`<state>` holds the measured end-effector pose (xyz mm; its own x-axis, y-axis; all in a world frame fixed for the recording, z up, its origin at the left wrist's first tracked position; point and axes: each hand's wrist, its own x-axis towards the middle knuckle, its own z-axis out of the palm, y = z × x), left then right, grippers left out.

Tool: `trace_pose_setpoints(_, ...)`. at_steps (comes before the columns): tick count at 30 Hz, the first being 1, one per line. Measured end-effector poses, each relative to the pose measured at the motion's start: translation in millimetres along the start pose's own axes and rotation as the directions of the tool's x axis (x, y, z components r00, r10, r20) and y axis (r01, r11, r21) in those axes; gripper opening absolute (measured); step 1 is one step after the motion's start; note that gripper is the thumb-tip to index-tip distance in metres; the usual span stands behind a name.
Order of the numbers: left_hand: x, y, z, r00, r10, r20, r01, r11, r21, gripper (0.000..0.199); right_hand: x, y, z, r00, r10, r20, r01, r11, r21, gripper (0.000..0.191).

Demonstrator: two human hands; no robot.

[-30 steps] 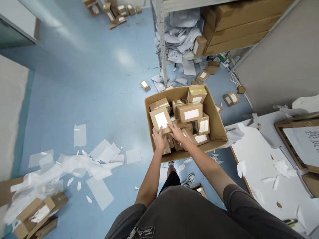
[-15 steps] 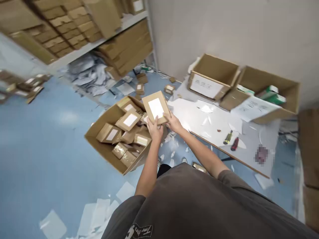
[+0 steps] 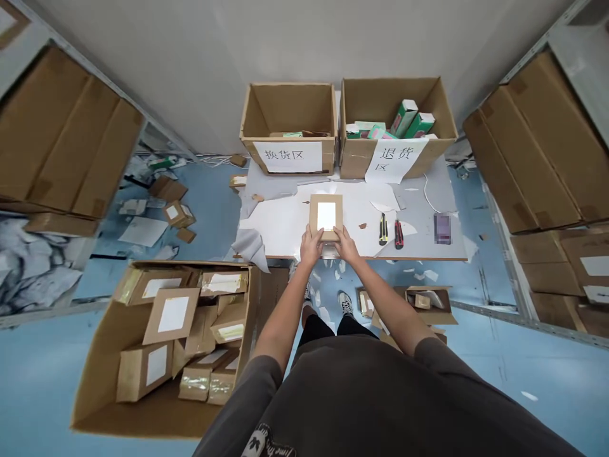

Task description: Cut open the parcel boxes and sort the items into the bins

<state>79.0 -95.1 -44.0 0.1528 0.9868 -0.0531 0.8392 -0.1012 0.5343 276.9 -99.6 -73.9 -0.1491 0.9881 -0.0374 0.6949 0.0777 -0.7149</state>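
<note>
I had one small box [image 3: 314, 212] grasped between the fingers of my left hand [image 3: 311, 247] and right hand [image 3: 346, 246], at the near edge of one table [image 3: 280, 235]. Two knives [image 3: 391, 233] lay to its right. Earlier, the small box was beside the big carton [image 3: 99, 381]. That carton held many boxes; of two cartons [image 3: 371, 95] behind, the right one held green boxes [image 3: 404, 120].

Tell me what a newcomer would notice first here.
Probably the big open carton on the left, heaped with small labelled boxes. Next, the small brown box with a white label, held in both hands (left hand, right hand) at the table's near edge. Behind it stand two open cartons with handwritten signs.
</note>
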Motion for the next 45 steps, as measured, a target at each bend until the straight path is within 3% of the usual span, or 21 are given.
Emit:
trace_pose_setpoints(4,9.6,-40.7,28.1,0.986,0.048,0.158,-0.032,0.994,-0.104,0.073,-12.8,25.7,37.5,0.985,0.171,0.024,-0.172,0.984,0.055,0.072)
trace_pose_setpoints(8,10.6,-71.8,30.3,0.972,0.110,0.207,-0.067,0.976,-0.206,0.072,-16.6,30.3,50.2,0.975,0.222,-0.011,-0.220,0.972,0.076,0.075)
trace_pose_setpoints(17,26.9,-99.9,16.8,0.946,0.094,0.311,0.006,0.951,-0.308,0.072,-6.2,28.9,25.7,0.965,0.261,0.007,-0.261,0.961,0.088,0.114)
trace_pose_setpoints(20,31.5,-111.4,1.9,0.955,0.025,0.294,0.048,0.969,-0.241,0.067,-3.2,23.8,15.6,0.967,0.245,0.064,-0.252,0.958,0.134,0.113)
trace_pose_setpoints(23,39.1,-122.1,-14.5,0.967,-0.071,0.243,0.116,0.977,-0.178,0.066,14.0,19.7,1.4,0.968,0.250,0.032,-0.253,0.961,0.109,0.101)
trace_pose_setpoints(25,42.8,-124.8,-22.6,0.968,-0.157,0.194,0.189,0.969,-0.158,0.067,35.4,18.5,-8.1,0.966,0.259,0.000,-0.259,0.964,0.068,0.101)
trace_pose_setpoints(28,41.0,-119.6,-27.5,0.962,-0.246,0.122,0.264,0.949,-0.173,0.076,71.3,18.4,-16.6,0.968,0.241,0.067,-0.244,0.969,0.032,0.112)
trace_pose_setpoints(32,26.3,-99.9,-20.3,0.962,-0.219,0.163,0.251,0.944,-0.214,0.096,95.8,20.8,-16.4,0.941,0.254,0.222,-0.260,0.966,-0.001,0.118)
trace_pose_setpoints(35,16.2,-83.8,-10.2,0.950,-0.198,0.242,0.250,0.946,-0.206,0.112,91.9,23.1,-14.1,0.933,0.280,0.228,-0.279,0.960,-0.037,0.112)
trace_pose_setpoints(39,17.3,-74.8,-4.9,0.941,-0.211,0.264,0.257,0.953,-0.157,0.124,78.7,20.5,-12.2,0.937,0.294,0.191,-0.286,0.956,-0.070,0.108)
trace_pose_setpoints(42,29.9,-84.7,-13.2,0.946,-0.153,0.286,0.196,0.972,-0.129,0.127,70.2,13.6,-9.0,0.936,0.322,0.141,-0.303,0.943,-0.137,0.098)
trace_pose_setpoints(45,46.3,-106.8,-27.9,0.958,-0.070,0.278,0.098,0.991,-0.088,0.113,61.1,6.0,-3.6,0.931,0.346,0.116,-0.316,0.923,-0.219,0.077)
